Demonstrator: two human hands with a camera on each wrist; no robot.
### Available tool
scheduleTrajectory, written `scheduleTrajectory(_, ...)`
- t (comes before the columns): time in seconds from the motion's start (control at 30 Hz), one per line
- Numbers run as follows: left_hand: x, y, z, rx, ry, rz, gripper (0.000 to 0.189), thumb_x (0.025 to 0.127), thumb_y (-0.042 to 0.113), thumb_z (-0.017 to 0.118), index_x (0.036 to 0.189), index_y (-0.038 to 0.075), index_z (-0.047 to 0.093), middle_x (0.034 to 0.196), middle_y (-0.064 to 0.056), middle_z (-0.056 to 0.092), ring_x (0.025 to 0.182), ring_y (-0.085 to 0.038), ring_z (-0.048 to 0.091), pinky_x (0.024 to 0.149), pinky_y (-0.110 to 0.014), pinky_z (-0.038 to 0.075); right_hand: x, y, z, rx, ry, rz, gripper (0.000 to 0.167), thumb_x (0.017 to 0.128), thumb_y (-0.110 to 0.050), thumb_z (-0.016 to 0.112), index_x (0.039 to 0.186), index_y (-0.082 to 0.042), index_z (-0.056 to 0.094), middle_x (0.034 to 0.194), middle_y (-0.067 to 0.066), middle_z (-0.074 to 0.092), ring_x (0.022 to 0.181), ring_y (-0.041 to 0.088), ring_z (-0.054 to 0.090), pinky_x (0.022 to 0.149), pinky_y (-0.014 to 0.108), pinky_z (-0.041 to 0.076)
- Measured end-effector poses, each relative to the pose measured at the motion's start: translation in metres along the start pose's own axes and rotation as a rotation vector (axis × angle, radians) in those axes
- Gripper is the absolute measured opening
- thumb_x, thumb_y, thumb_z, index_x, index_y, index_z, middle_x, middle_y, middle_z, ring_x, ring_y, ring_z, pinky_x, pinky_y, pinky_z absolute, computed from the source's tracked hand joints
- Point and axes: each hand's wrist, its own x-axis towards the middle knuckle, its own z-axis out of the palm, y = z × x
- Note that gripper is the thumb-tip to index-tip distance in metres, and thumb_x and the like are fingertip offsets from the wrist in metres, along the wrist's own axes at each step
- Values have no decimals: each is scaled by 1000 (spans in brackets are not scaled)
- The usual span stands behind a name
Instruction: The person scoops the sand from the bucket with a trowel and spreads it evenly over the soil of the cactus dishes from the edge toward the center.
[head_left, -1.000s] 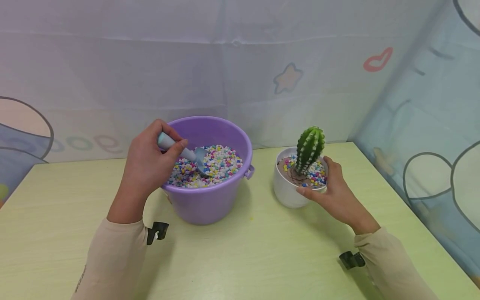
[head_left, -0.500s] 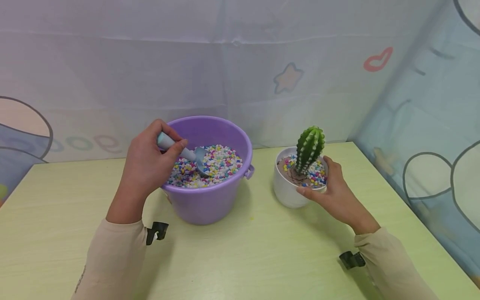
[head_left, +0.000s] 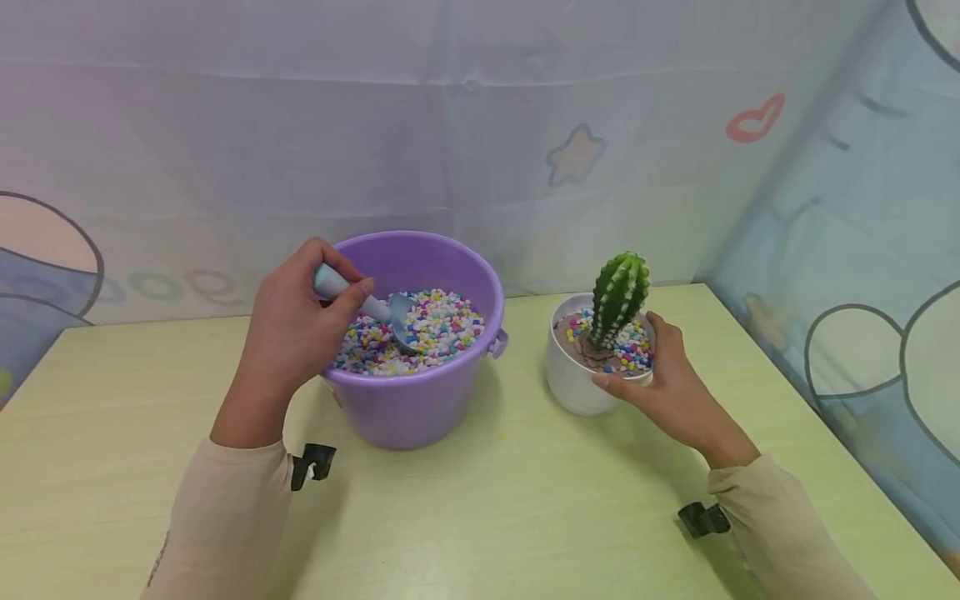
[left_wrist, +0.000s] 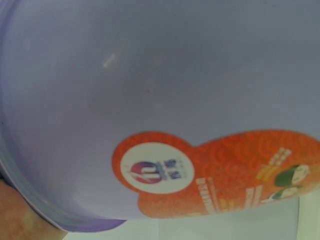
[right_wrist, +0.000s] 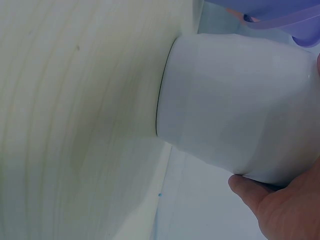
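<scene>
My left hand (head_left: 303,312) grips the pale blue handle of a small scoop (head_left: 402,320) over the rim of a purple bucket (head_left: 416,408). The scoop's bowl dips into multicoloured pebbles (head_left: 450,329) inside the bucket. To the right, my right hand (head_left: 678,396) holds the side of a white pot (head_left: 581,392), thumb at the front of the rim and fingers round the far side. A green cactus (head_left: 621,300) stands in the pot, in brown soil partly covered with coloured pebbles. The left wrist view is filled by the bucket's wall with its orange label (left_wrist: 225,175).
Both containers stand on a pale yellow-green table (head_left: 465,517), near its back edge. Behind it hangs a printed cloth backdrop (head_left: 337,142), which also runs along the right side. A small lug (head_left: 498,343) sticks out from the bucket toward the pot.
</scene>
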Motion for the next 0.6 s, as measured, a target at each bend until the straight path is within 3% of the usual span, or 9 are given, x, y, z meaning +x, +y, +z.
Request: scheduleTrajectory(0.6,0,1,0,-4,-4,-17,16,94,13,68,99,5,55,84,-11,63,68,-21,58,59,-33,44,-1,-1,0,3,-1,-7,111,88,-50,70,155,-4,-7,155,24,6,141,43,18,107,63,22)
